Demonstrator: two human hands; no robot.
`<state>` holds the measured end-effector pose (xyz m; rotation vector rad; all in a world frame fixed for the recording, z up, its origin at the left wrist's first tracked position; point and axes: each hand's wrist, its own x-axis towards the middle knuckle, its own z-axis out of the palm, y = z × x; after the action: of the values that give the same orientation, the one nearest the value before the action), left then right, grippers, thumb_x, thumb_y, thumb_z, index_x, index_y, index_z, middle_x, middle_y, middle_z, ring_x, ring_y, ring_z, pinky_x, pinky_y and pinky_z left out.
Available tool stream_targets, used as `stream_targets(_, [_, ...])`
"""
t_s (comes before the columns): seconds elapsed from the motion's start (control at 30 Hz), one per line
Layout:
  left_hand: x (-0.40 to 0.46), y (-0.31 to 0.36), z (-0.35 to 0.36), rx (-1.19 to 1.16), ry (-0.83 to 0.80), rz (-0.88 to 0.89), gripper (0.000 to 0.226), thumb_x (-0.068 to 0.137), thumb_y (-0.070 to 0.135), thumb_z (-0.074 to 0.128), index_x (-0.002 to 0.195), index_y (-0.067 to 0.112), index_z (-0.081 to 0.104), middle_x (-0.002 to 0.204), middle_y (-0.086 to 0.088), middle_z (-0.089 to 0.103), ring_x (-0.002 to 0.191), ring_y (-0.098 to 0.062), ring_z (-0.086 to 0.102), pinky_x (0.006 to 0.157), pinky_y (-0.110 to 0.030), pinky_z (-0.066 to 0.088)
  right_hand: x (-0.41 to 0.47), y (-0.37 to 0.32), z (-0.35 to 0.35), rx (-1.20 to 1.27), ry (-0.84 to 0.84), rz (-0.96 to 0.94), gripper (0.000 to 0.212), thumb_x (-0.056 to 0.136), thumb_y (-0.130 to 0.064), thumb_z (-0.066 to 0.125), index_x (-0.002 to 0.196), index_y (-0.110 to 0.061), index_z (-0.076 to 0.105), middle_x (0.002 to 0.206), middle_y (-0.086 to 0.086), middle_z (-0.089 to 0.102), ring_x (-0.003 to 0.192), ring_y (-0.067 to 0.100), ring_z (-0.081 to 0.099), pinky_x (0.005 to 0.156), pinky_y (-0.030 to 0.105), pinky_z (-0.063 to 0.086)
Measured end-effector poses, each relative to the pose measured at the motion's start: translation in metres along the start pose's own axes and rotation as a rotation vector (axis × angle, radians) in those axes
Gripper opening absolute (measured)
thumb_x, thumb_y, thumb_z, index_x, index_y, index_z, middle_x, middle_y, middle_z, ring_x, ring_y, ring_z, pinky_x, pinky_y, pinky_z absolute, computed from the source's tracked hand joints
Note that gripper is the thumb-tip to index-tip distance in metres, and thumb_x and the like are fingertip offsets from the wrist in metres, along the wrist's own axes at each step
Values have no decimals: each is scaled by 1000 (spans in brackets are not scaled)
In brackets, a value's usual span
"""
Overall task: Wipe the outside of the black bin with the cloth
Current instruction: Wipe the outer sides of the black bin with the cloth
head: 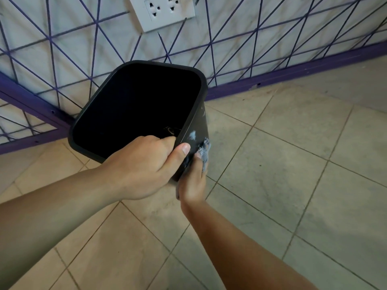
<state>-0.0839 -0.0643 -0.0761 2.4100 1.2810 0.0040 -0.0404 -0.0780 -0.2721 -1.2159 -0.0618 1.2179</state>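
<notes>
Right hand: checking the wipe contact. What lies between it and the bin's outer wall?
The head view shows the grey cloth between the right hand and the bin, against its outer wall.

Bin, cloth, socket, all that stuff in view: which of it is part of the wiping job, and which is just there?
In the job:
bin, tilted, its near rim gripped by the left hand
cloth, pressed on the bin's outer side by the right hand

Just there:
socket on the wall
purple skirting
floor tiles

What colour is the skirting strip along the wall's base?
Purple skirting strip, matching the lines on the wall; head view.
</notes>
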Motion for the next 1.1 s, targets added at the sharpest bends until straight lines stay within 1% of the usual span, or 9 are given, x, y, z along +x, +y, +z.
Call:
stream_targets(0.33, [0, 1, -1, -3, 4, -21, 51, 92, 62, 23, 60, 24, 38, 46, 5, 40, 46, -9, 47, 49, -28, 33, -4, -7, -2, -18, 91, 53, 86, 86, -68, 43, 156, -21, 63, 149, 7, 73, 145, 30, 66, 127, 57, 51])
stream_targets(0.43, [-1, 1, -1, -11, 2, -19, 49, 93, 60, 25, 60, 26, 38, 44, 5, 41, 46, -7, 48, 49, -26, 31, 10, -12, -2, 39, 93, 144, 72, 97, -57, 42, 149, -14, 67, 137, 16, 77, 133, 39, 72, 111, 53, 61])
stream_targets(0.57, [1, -1, -1, 4, 11, -10, 49, 95, 56, 28, 60, 24, 38, 45, 5, 39, 47, -9, 48, 49, -27, 31, -2, -3, 1, 2, 96, 100, 94, 77, -70, 46, 151, -16, 66, 146, 14, 75, 140, 32, 70, 116, 51, 59])
stream_targets(0.7, [0, 0, -1, 14, 11, -8, 49, 95, 56, 27, 60, 24, 37, 45, 5, 38, 45, -10, 46, 48, -27, 31, 11, 6, -2, 34, 87, 152, 106, 66, -77, 49, 142, -4, 65, 143, 30, 71, 118, 41, 67, 78, 36, 49])
stream_targets(0.77, [0, 0, -1, 14, 10, -12, 49, 96, 56, 27, 60, 24, 38, 44, 5, 39, 44, -9, 46, 48, -27, 32, -1, 18, -6, -57, 3, 137, 113, 62, -92, 65, 128, 0, 61, 135, 28, 68, 115, 32, 60, 87, 39, 50])
stream_targets(0.87, [1, -1, -1, 20, 18, -5, 49, 96, 56, 26, 60, 25, 37, 46, 4, 39, 47, -7, 48, 49, -27, 30, 11, 22, -7, 0, 75, 98, 94, 84, -75, 52, 156, -14, 58, 158, 11, 64, 140, 27, 63, 117, 49, 55])
stream_targets(0.97, [0, 0, 0, 39, 22, 0, 50, 95, 57, 25, 60, 24, 36, 47, 4, 39, 45, -12, 46, 50, -27, 29, 16, 21, -5, 16, 40, 160, 96, 74, -83, 45, 138, -12, 62, 129, 16, 63, 89, 23, 58, 70, 28, 44])
stream_targets(1.03, [0, 0, -1, 60, 25, 0, 50, 96, 57, 23, 60, 25, 36, 47, 3, 40, 43, -14, 42, 50, -27, 30, 4, 33, -4, -83, -12, 140, 85, 70, -98, 58, 116, -26, 58, 110, 3, 62, 74, 9, 52, 65, 24, 40])
stream_targets(1.1, [1, 0, -2, 71, 25, 13, 51, 96, 57, 20, 61, 24, 38, 47, 3, 41, 43, -14, 42, 49, -26, 30, -1, 37, -5, -70, -18, 184, 86, 69, -96, 61, 115, -24, 65, 112, 3, 66, 87, 18, 62, 76, 28, 47])
